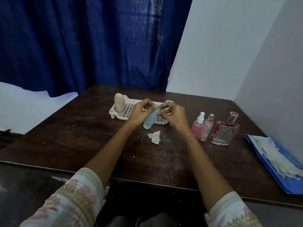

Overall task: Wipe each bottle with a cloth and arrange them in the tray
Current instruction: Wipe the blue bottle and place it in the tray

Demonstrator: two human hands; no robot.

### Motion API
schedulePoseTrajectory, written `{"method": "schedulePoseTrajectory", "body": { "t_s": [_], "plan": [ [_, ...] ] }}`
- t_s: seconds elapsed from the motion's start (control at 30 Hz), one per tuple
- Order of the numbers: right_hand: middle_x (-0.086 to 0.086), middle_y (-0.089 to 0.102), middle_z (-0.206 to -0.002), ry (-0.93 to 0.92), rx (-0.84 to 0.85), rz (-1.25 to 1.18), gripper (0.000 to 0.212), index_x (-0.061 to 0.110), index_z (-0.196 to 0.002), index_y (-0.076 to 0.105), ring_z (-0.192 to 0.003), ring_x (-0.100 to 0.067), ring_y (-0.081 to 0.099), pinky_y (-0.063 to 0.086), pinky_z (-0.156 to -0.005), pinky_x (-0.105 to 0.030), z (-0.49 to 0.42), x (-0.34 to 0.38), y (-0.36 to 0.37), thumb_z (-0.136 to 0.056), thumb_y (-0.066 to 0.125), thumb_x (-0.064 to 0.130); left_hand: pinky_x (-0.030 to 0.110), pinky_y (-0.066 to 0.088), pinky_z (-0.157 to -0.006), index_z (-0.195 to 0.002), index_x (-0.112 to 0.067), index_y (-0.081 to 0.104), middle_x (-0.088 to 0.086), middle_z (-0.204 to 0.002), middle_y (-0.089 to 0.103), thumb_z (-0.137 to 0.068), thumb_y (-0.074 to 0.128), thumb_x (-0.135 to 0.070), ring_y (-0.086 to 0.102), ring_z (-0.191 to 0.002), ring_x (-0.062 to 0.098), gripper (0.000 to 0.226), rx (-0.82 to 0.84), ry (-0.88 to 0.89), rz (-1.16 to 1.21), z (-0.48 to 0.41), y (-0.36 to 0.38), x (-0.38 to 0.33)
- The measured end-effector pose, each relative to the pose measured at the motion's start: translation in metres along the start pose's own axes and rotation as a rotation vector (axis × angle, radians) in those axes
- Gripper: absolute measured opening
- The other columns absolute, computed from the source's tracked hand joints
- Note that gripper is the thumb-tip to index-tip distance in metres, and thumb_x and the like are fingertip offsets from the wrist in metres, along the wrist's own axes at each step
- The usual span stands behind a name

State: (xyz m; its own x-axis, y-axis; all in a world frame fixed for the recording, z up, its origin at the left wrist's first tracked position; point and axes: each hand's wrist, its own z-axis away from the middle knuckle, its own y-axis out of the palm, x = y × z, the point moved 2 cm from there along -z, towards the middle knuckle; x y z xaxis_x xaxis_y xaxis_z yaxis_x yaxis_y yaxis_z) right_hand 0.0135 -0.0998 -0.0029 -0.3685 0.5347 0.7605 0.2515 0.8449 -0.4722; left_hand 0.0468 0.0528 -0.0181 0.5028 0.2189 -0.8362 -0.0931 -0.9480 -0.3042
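Observation:
A light blue bottle (150, 121) is held tilted over the front edge of the white slotted tray (127, 108). My left hand (141, 113) grips its side and my right hand (172, 113) pinches its upper end, so both hands are on it. A beige bottle (119, 102) stands upright in the tray's left end. A crumpled white cloth (155, 136) lies on the table just in front of the hands, touched by neither. Two small pink spray bottles (202, 126) and a square clear perfume bottle (224, 131) with red marks stand to the right.
The dark wooden table (98, 145) has a blue folder (278, 167) with white cloths on it at the right edge. A white wall runs along the right side and a blue curtain (82, 46) hangs behind.

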Motion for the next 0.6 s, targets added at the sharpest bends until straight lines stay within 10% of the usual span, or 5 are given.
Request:
{"method": "schedulePoseTrajectory", "body": {
  "t_s": [0.37, 0.6],
  "plan": [
    [0.003, 0.066, -0.082, 0.035, 0.014, -0.184, 0.022, 0.021, -0.085, 0.061, -0.069, -0.011, 0.060, 0.054, -0.064, -0.026, 0.005, -0.024, 0.020, -0.075, 0.077, 0.009, 0.025, 0.047, -0.081, -0.109, -0.011, 0.056, 0.004, -0.097, 0.061, -0.101, 0.031, -0.039, 0.058, -0.090, 0.014, 0.039, 0.002, -0.242, 0.318, 0.001, 0.016, 0.029],
    [0.005, 0.068, -0.081, 0.072, 0.710, 0.001, 0.016, 0.020, -0.088, 0.074, -0.073, -0.004, 0.060, 0.048, -0.072, -0.019, 0.016, -0.023, 0.022, -0.073, 0.078, 0.021, 0.022, 0.050, -0.066, -0.096, -0.007, 0.062, 0.007, -0.084, 0.068, -0.099, 0.019, -0.050, 0.064, -0.073, 0.012, 0.061, -0.031, -0.291, 0.413, -0.006, 0.013, 0.041]
  ]
}}
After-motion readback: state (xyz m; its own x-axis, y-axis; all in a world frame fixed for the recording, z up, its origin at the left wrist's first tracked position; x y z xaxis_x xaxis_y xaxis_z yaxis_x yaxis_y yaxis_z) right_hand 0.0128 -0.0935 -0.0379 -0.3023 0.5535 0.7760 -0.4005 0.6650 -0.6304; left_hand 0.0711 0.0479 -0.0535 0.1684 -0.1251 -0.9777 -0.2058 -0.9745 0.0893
